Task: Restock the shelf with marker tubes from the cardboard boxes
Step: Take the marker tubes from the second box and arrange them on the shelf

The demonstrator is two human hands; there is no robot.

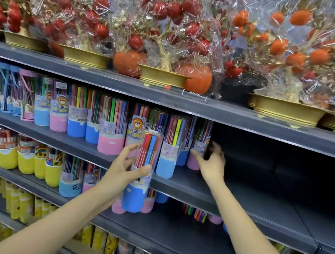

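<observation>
Shelves (250, 122) of markers fill the wall. Her left hand (125, 168) wraps a blue-based tube (144, 167) in curled fingers, held before the row; her right hand (211, 162) cups the last pink tube (199, 147). Slide it in upright beside that one (bare shelf lies right).

The left hand (127, 168) grips a clear marker tube (142, 173) with a blue base, upright, in front of the grey shelf (248, 205). The right hand (211, 162) touches the pink-based tube (198, 147) at the right end of the row, set back from the front edge. Wrapped fruit trees (168, 34) in gold pots stand on the shelf above.
</observation>
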